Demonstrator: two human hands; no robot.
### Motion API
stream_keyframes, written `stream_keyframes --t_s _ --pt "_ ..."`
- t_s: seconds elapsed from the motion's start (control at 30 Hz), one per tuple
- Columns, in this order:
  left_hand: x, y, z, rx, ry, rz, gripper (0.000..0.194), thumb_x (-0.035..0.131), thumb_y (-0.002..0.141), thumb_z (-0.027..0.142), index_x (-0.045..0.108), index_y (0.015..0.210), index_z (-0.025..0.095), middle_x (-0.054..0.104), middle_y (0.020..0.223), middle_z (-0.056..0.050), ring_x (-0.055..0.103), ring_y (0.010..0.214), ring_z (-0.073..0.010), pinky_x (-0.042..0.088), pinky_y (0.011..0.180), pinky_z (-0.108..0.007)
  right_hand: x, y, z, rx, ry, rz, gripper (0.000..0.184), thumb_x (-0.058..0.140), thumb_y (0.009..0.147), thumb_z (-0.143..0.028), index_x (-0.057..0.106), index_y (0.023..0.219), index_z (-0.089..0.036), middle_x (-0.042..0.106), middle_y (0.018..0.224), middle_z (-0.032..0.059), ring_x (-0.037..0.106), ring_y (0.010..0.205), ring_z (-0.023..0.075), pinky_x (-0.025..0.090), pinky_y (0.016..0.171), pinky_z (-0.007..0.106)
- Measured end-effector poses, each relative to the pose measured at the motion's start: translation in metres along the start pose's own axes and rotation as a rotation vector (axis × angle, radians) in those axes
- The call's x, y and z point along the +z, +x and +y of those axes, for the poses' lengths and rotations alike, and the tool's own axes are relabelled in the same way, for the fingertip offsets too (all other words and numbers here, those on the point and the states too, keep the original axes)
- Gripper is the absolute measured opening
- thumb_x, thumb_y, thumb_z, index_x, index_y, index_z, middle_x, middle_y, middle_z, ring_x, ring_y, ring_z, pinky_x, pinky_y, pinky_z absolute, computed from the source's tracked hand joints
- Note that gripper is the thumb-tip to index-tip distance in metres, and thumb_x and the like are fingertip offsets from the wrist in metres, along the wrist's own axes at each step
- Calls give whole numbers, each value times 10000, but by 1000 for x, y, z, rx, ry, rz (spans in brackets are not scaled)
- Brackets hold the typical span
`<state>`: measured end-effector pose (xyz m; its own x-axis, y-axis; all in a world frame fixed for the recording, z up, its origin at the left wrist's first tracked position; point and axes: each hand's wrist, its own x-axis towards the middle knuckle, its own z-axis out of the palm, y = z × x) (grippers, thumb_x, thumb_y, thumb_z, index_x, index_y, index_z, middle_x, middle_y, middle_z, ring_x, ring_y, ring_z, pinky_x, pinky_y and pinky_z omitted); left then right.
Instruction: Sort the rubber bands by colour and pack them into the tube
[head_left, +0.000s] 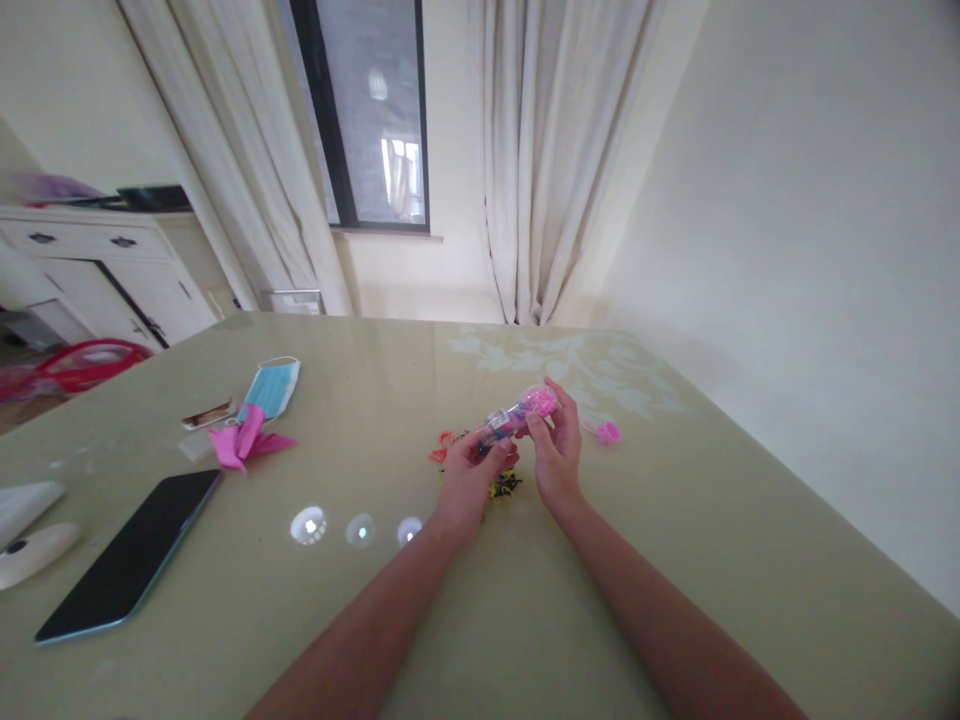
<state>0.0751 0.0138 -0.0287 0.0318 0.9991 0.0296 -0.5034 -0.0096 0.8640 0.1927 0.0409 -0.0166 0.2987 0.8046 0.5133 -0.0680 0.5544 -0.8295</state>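
Between my two hands is a small clear plastic bottle [516,416], tilted with its right end higher, with pink and blue bits inside and a white label. My left hand [471,480] is closed around its lower left end. At the rounded pink end, my right hand [556,450] grips with thumb and fingers. Under the bottle lie small orange-red pieces [444,446] and a heap of yellow and black pieces [505,486], partly hidden by my left hand. To the right of my right hand rests a pink cap-like piece [607,432].
Left on the table [360,640] are a black-screened tablet or phone [131,555], a pink folded paper shape [247,440], a blue face mask [271,388] and a small brown strip [208,414]. White objects [37,555] stand at the left edge. A wall [810,250] borders the right side.
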Motion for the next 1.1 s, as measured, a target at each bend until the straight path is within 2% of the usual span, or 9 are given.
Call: stream_keyframes --t_s 0.23,0.43,0.67,0.9,1.1 --pt "0 0 4 -15 -124 107 434 968 633 384 719 928 185 727 944 -10 680 869 -143 607 897 -364 -5 5 4 -4 34 46 548 703 921 -377 532 1439 -317 635 1098 32 634 840 156 579 670 269" --pt "2 -2 5 -31 -131 6 476 943 683 398 759 1080 210 740 1127 -67 682 1040 -211 601 936 -406 -1 0 0 -3 14 -6 505 694 935 -390 553 1409 -291 642 1132 53 661 876 169 602 691 281" --pt "-3 1 -3 -45 -137 8 461 946 671 432 769 1021 189 753 1026 -71 694 939 -196 617 865 -383 4 -5 3 -3 4 -43 502 705 932 -410 559 1395 -283 691 1139 64 697 904 178 629 776 318" --pt "-4 3 -2 -27 -105 32 469 944 670 448 774 1025 195 763 1025 -63 702 904 -177 618 838 -340 2 -6 6 23 23 -62 500 715 929 -378 560 1397 -293 690 1186 56 701 944 178 623 812 329" --pt "-4 6 0 -10 -59 -6 474 924 694 471 776 1043 187 781 1100 -99 736 981 -227 623 864 -363 1 -5 5 23 11 -49 518 724 917 -410 565 1392 -278 705 1149 63 708 895 183 619 726 306"
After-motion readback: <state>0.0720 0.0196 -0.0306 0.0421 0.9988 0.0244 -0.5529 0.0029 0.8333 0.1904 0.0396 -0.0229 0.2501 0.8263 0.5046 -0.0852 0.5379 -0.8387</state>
